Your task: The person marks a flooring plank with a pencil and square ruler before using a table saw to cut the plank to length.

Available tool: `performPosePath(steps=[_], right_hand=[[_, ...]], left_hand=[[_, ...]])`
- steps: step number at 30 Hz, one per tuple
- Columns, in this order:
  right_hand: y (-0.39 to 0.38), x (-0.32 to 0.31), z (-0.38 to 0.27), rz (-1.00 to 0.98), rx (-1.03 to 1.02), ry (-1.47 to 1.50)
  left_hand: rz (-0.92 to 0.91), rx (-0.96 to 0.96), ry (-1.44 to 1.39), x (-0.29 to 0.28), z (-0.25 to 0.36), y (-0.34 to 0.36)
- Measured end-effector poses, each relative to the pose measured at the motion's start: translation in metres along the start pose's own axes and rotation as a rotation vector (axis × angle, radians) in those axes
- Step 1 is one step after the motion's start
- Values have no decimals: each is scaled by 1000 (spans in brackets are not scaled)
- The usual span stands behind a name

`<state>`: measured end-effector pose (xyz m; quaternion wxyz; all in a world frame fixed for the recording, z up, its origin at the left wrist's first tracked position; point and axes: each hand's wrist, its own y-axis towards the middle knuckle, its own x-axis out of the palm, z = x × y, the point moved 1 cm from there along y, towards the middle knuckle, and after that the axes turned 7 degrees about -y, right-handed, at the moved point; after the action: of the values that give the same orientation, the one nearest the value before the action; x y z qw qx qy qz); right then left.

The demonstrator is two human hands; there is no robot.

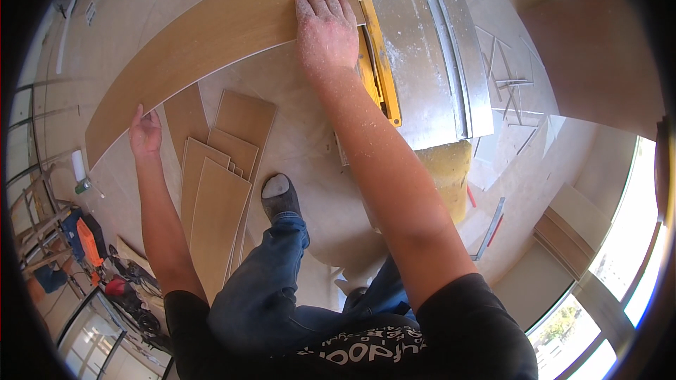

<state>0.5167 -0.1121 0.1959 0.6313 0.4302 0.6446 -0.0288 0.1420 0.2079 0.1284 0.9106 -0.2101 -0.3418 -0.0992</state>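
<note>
While a wood-look plank (211, 35) juts L from the metal saw table (426, 63), R hand (329, 35) lies flat on its R end nr the yellow insert (380, 63), fingers close tog. L hand (146, 137) at near edge; can't tell if clamped.

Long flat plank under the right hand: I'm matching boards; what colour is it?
The long flat plank is light brown, best seen in the head view.

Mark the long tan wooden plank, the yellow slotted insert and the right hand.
Long tan wooden plank (204, 36), head view: middle of its upper face.
Yellow slotted insert (382, 63), head view: its right rail.
Right hand (328, 35), head view: its back.
</note>
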Motion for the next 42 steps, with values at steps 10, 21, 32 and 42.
performPosePath(steps=[10,21,32,42], right_hand=[[0,1,1,49,-12,12],[-1,2,1,33,-3,18],[-1,2,1,32,-9,13],[-2,3,1,24,-10,2]], left_hand=[[6,26,8,-5,3,2],[-32,-2,-17,-8,3,3],[0,6,-11,-7,5,1],[-53,-10,-32,-11,6,2]])
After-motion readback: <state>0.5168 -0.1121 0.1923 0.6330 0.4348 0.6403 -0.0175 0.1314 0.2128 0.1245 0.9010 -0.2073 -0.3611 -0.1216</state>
